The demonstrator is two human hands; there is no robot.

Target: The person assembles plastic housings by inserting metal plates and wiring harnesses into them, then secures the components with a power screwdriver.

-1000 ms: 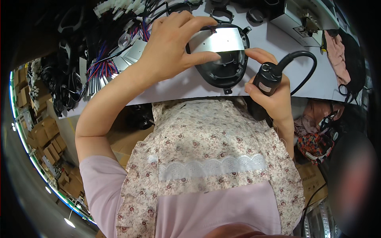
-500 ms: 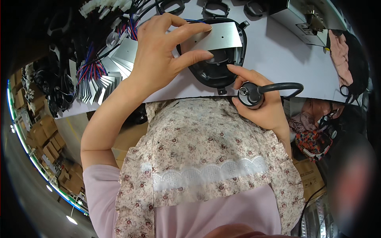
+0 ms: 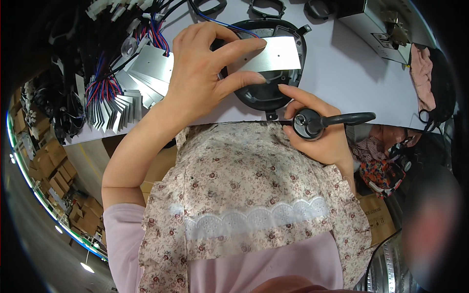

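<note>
A flat silver metal plate (image 3: 286, 53) with small holes lies across a rounded black plastic housing (image 3: 261, 100). My left hand (image 3: 202, 71) pinches the plate's left part between thumb and forefinger. Beneath the plate, much of the housing's inside is hidden. Blue and red wires run in at the housing's upper left. Wrapped in my right hand (image 3: 327, 144), close to the table's front edge, is a corded electric screwdriver (image 3: 309, 124), seen end-on with its thick black cable bending right. Its tip is hidden. My right forefinger stretches toward the housing's lower right edge.
More silver plates (image 3: 151, 68) are stacked left of my left hand, beside a fan of wired plates (image 3: 117, 110). White connectors (image 3: 117, 6) and dark cables fill the far left. Small black frames (image 3: 267, 9) lie behind the housing. A metal box (image 3: 373, 31) and pink cloth (image 3: 422, 78) are at right.
My left hand and the plate have shifted slightly toward me, and the plate's tilt has changed, its right end lower. The wires at the housing's top show more. The right hand keeps its grip.
</note>
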